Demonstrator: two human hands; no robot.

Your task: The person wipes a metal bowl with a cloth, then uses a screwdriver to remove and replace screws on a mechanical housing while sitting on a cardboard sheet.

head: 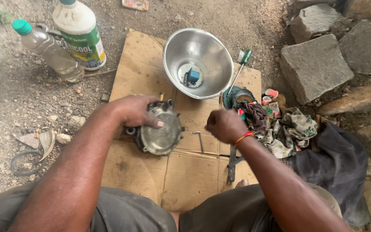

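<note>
**Greasy casing gripped over cardboard**

Flattened brown cardboard (194, 172) lies on gritty dirt beside rough stone blocks (314, 68). Left hand (134, 111) clamps a round, grimy metal casing (159, 131) resting on the cardboard. Right hand (225, 125) hovers curled beside it; its grip's contents can't be made out. Behind sits a shiny steel bowl (207, 56).

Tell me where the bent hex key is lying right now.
In the head view the bent hex key lies on the cardboard, between the round metal cover under the left hand and the closed right hand.
</note>
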